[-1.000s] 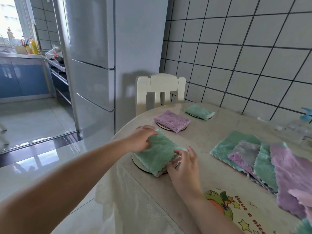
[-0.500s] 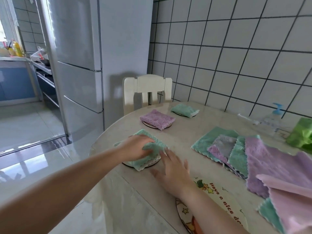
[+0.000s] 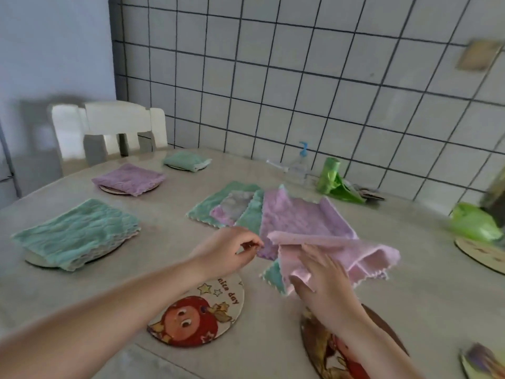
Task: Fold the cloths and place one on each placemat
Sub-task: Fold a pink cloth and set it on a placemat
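My right hand point(image 3: 322, 280) holds a pink cloth point(image 3: 363, 255) by its near edge, lifted a little off a pile of flat cloths, purple point(image 3: 300, 217), grey point(image 3: 237, 201) and green point(image 3: 218, 198). My left hand point(image 3: 232, 253) hovers with curled fingers at the purple cloth's left corner; whether it pinches anything is unclear. Bare cartoon placemats lie near me point(image 3: 196, 313) and under my right forearm point(image 3: 341, 351). At left, a folded green cloth point(image 3: 76, 236), a folded purple cloth point(image 3: 128, 179) and a far folded green cloth point(image 3: 185, 161) each rest on a placemat.
A white chair point(image 3: 109, 127) stands behind the round table point(image 3: 164, 214). By the tiled wall are a pump bottle point(image 3: 300, 162) and a roll of green bags point(image 3: 330, 179). A green bag point(image 3: 472, 222) lies over another placemat point(image 3: 481, 253) at right.
Both hands left the folded green cloth on its placemat and moved right to the pile. My right hand took hold of the pink cloth. The view swung right.
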`<action>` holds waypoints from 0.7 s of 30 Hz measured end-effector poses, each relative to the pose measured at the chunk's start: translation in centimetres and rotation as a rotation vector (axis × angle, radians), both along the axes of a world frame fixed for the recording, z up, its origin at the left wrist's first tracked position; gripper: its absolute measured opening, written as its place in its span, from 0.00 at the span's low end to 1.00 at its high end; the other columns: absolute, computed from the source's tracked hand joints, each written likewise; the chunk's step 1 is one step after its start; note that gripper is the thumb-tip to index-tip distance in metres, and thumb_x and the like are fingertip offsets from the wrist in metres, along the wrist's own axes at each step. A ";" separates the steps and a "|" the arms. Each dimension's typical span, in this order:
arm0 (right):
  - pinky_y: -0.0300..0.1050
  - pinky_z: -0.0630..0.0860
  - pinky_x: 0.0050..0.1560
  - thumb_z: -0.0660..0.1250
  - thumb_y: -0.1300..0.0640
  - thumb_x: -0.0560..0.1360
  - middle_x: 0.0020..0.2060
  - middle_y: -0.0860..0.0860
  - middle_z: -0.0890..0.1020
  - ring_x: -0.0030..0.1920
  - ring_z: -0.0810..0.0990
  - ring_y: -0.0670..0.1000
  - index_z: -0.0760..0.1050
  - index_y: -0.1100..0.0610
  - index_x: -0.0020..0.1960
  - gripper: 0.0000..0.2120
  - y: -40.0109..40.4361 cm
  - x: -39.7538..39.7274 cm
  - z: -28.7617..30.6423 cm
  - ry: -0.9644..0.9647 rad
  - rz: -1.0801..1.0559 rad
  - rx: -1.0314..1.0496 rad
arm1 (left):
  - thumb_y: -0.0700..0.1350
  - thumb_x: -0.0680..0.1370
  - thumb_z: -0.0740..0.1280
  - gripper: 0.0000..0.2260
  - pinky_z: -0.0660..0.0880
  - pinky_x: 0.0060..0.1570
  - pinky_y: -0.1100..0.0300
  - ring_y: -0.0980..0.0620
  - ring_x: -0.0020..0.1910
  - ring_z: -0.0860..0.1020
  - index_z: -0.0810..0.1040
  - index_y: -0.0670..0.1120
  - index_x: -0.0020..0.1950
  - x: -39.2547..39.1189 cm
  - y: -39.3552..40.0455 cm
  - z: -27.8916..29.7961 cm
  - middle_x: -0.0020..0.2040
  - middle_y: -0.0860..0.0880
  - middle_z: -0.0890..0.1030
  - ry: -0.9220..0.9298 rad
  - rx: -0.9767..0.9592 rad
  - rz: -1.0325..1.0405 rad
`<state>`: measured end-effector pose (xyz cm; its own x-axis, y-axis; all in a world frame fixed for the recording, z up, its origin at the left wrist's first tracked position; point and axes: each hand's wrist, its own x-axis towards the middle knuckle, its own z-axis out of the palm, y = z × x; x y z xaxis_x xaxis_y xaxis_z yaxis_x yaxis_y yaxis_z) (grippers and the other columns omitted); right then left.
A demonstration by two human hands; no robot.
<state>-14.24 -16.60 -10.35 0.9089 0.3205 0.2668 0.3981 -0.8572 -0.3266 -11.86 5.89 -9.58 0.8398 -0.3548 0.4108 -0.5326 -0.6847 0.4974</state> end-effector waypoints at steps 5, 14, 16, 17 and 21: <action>0.48 0.64 0.69 0.65 0.53 0.74 0.65 0.41 0.72 0.66 0.70 0.47 0.73 0.46 0.63 0.18 -5.7 -1.2 -0.8 0.034 -0.107 0.033 | 0.48 0.76 0.65 0.11 0.70 0.59 0.59 0.58 0.56 0.73 0.78 0.50 0.58 1.0 -5.8 -1.2 0.56 0.54 0.77 -0.036 0.147 -0.083; 0.41 0.66 0.59 0.62 0.52 0.76 0.57 0.43 0.74 0.61 0.70 0.47 0.77 0.49 0.57 0.11 -6.7 0.3 -0.1 -0.151 -0.153 -0.006 | 0.47 0.75 0.60 0.05 0.76 0.48 0.53 0.50 0.46 0.78 0.75 0.52 0.46 6.0 -7.9 -0.3 0.47 0.54 0.80 0.175 0.286 0.163; 0.45 0.64 0.64 0.61 0.50 0.76 0.64 0.44 0.71 0.66 0.68 0.49 0.73 0.49 0.59 0.12 -6.6 1.4 1.3 -0.228 -0.131 -0.035 | 0.43 0.75 0.59 0.07 0.74 0.41 0.56 0.51 0.40 0.76 0.73 0.51 0.39 6.3 -8.1 -0.1 0.39 0.54 0.77 0.209 0.288 0.126; 0.48 0.65 0.65 0.60 0.50 0.77 0.69 0.44 0.67 0.68 0.67 0.50 0.70 0.49 0.63 0.15 -6.6 2.1 1.8 -0.185 -0.119 -0.063 | 0.42 0.75 0.59 0.07 0.74 0.41 0.57 0.52 0.39 0.76 0.73 0.51 0.38 6.3 -8.2 0.1 0.38 0.53 0.77 0.231 0.257 0.093; 0.53 0.74 0.55 0.55 0.49 0.78 0.67 0.46 0.71 0.58 0.77 0.53 0.60 0.40 0.70 0.21 -6.7 4.2 3.0 0.108 -0.176 -0.141 | 0.49 0.76 0.63 0.09 0.75 0.51 0.58 0.54 0.47 0.78 0.79 0.47 0.52 5.3 -8.4 1.2 0.49 0.51 0.81 0.330 0.175 -0.056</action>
